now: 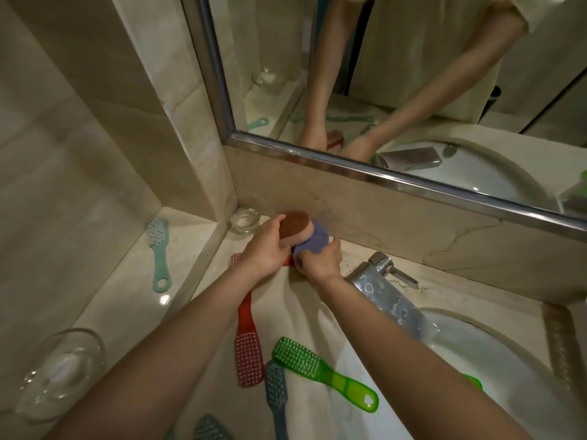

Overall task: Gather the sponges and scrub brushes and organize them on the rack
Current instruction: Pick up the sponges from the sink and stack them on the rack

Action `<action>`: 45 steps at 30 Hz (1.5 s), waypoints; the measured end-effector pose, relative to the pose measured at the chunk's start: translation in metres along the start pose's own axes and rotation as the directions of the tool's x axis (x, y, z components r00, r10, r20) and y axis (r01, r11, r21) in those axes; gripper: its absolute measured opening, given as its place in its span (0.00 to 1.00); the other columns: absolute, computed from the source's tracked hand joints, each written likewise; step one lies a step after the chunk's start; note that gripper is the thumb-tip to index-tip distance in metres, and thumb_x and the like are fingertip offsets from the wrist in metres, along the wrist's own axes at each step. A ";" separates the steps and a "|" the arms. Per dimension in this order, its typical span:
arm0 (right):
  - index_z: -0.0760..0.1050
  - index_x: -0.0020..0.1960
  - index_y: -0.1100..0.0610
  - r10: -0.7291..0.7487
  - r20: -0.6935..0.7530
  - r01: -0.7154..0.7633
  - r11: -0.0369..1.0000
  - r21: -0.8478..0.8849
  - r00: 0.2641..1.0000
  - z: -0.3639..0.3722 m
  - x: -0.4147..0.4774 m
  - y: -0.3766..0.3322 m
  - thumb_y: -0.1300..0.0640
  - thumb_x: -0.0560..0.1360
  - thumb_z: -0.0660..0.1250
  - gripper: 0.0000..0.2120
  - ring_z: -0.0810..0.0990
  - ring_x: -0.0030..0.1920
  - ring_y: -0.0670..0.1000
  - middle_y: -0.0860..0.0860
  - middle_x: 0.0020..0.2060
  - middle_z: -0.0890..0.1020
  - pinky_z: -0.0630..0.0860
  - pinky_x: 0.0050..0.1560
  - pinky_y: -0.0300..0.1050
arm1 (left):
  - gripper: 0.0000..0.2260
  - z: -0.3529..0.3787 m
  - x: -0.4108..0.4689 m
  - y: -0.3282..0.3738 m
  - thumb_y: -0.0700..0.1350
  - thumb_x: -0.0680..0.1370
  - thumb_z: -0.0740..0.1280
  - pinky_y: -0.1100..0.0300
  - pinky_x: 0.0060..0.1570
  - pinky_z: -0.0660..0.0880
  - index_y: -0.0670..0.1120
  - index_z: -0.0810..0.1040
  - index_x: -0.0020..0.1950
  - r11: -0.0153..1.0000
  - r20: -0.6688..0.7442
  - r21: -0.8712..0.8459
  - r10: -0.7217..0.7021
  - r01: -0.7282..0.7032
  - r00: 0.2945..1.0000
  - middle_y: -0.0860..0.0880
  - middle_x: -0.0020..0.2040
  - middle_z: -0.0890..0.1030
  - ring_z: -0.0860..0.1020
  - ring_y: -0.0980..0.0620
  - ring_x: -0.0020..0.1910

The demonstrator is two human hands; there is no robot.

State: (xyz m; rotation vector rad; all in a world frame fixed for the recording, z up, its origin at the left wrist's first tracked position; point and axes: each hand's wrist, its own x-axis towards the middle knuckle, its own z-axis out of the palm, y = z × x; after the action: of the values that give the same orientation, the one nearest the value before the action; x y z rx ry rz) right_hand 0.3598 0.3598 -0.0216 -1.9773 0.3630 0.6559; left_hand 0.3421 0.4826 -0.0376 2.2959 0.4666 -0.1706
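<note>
Both hands are at the back of the marble counter (pixel 305 315), hard against the splashback under the mirror (pixel 413 74). Left hand (pixel 265 249) has its fingers curled around a brown-topped sponge (pixel 293 225), lifted clear of the counter. Right hand (pixel 320 260) is clenched on a blue-purple sponge (pixel 309 239). The two sponges touch, brown one up and to the left.

No rack in view, so I can't tell which way the carry goes. That's the open question for the next move.

Brushes not yet gathered:
- Red scrub brush (pixel 247 347), just below the left forearm, long axis roughly front-to-back, bristle head toward the camera.
- Green scrub brush (pixel 320 371), diagonal, bristles up-left, handle pointing down-right toward the sink basin (pixel 495 369); lies between the two forearms.
- Grey-blue scrub brush (pixel 277 398), touching the red one's head, handle toward the camera.
- Teal brush (pixel 159 254), alone on the side ledge, well left of the left hand, handle toward the camera.
- More bristle heads at the bottom edge, cut off.

Judgement: left hand is nearer red and teal, right is nearer green. Both are full, so the sponges get parked first.

Also there: chrome tap (pixel 386 285), small glass dish (pixel 243 220) in the corner, larger glass bowl (pixel 60 373) bottom left.

No readable brands, labels or writing.
</note>
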 end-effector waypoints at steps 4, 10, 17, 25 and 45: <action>0.53 0.76 0.59 0.062 -0.039 -0.063 0.998 -0.030 0.997 0.001 0.011 0.004 0.59 0.71 0.67 0.37 0.67 0.68 0.64 0.62 0.69 0.67 0.69 0.67 0.57 | 0.33 0.003 0.008 -0.002 0.40 0.73 0.67 0.50 0.69 0.67 0.44 0.60 0.76 0.999 -0.020 0.039 0.018 -0.017 1.000 0.41 0.72 0.68 0.69 0.43 0.69; 0.61 0.71 0.62 0.098 -0.048 -0.091 0.988 0.125 0.994 -0.002 0.013 0.003 0.59 0.73 0.65 0.28 0.72 0.63 0.62 0.62 0.67 0.66 0.74 0.62 0.56 | 0.35 0.001 0.003 0.005 0.45 0.69 0.72 0.53 0.67 0.67 0.48 0.63 0.74 0.998 -0.060 0.068 0.007 -0.003 0.998 0.43 0.69 0.67 0.69 0.43 0.67; 0.76 0.58 0.61 0.071 -0.012 -0.061 0.921 0.386 0.997 -0.011 -0.015 -0.017 0.51 0.60 0.65 0.28 0.81 0.49 0.58 0.59 0.57 0.78 0.80 0.52 0.56 | 0.33 -0.012 -0.026 0.028 0.54 0.68 0.74 0.59 0.59 0.71 0.51 0.68 0.71 0.997 -0.216 -0.067 -0.043 0.029 0.976 0.48 0.64 0.67 0.75 0.48 0.60; 0.79 0.56 0.57 -0.143 0.059 0.080 0.797 0.599 0.988 -0.049 -0.077 -0.026 0.47 0.66 0.65 0.23 0.82 0.48 0.56 0.58 0.50 0.84 0.78 0.45 0.52 | 0.27 -0.026 -0.077 0.072 0.55 0.71 0.72 0.62 0.58 0.70 0.48 0.72 0.67 0.958 -0.336 -0.282 -0.054 -0.046 0.940 0.50 0.58 0.67 0.75 0.51 0.56; 0.74 0.61 0.56 -0.308 -0.014 0.206 0.600 0.773 0.951 -0.245 -0.193 -0.001 0.51 0.78 0.55 0.17 0.80 0.51 0.56 0.58 0.51 0.81 0.81 0.50 0.55 | 0.31 0.015 -0.202 0.252 0.55 0.73 0.65 0.60 0.55 0.73 0.53 0.63 0.75 0.832 -0.243 -0.419 0.282 -0.363 0.928 0.49 0.65 0.68 0.72 0.54 0.60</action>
State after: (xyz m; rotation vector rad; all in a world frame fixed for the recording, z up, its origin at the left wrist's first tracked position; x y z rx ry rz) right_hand 0.2761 0.1398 0.1834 -1.1111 0.2145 0.3314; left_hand 0.2525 0.2550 0.1740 1.8864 0.1660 0.2853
